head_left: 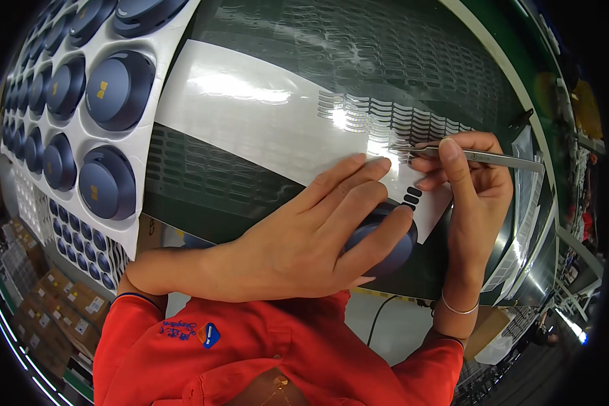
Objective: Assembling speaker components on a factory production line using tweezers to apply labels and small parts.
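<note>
A long white backing sheet [243,125] with rows of thin curved dark strips [392,115] lies across the dark green table. My right hand [470,176] is closed around metal tweezers [497,160], their tips over the sheet near the strip rows. Several small black oval stickers [411,196] sit on the sheet between my hands. My left hand [318,233] reaches over from the left, with some fingertips on the sheet. Its index finger and thumb hold a dark blue round ear cup [394,254] at the sheet's near edge, partly hidden by the hand.
A white moulded tray [157,64] of blue ear cups stands at the left, with another tray [81,240] lower down. Clear sheets with cut outlines [399,51] cover the far table. Plastic strips [521,230] lie along the right edge. Cardboard boxes [64,308] are stacked lower left.
</note>
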Tool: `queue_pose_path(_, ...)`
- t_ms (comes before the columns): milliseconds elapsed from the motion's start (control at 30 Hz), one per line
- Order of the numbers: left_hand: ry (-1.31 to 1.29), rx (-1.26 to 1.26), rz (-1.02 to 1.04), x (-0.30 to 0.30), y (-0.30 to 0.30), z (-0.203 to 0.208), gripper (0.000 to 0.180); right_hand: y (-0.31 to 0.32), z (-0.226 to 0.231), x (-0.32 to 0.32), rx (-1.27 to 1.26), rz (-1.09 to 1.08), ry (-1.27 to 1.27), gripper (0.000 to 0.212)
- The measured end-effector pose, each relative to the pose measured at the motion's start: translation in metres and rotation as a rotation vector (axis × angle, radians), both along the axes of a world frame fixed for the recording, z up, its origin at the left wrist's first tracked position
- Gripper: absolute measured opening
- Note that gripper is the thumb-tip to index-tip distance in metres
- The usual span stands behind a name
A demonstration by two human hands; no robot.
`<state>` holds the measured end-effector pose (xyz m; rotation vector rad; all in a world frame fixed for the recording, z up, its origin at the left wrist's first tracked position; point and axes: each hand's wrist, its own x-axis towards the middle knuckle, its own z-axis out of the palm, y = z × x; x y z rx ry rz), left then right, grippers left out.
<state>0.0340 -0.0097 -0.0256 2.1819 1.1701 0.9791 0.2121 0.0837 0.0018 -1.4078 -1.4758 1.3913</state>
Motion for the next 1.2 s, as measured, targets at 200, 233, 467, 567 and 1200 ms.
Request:
queue_pose_path(200, -0.065, -0.033, 0.004, 0.002, 0.001, -0.002, 0.074, 0.002, -0.002, 0.004, -0.021, 0.007, 0.071, 0.013)
queue_pose_path(233, -0.069, -0.027, 0.015, 0.003, 0.001, -0.004, 0.075, 0.002, -0.002, 0.005, -0.022, 0.018, 0.061, 0.013)
queue_pose_path(467, -0.063, -0.043, 0.022, 0.003, 0.001, -0.005, 0.084, 0.003, -0.002, 0.006, -0.058, 0.037, 0.064, 0.013)
queue_pose_path(567, -0.046, -0.048, 0.019, 0.003, 0.001, -0.004, 0.088, 0.003, -0.002, 0.006, -0.048, 0.049, 0.061, 0.013)
queue_pose_path(1200, -0.439, 0.266, 0.43, -0.01, 0.01, -0.003, 0.093, -0.057, 0.053, -0.021, 0.273, 0.003, 0.261, 0.016)
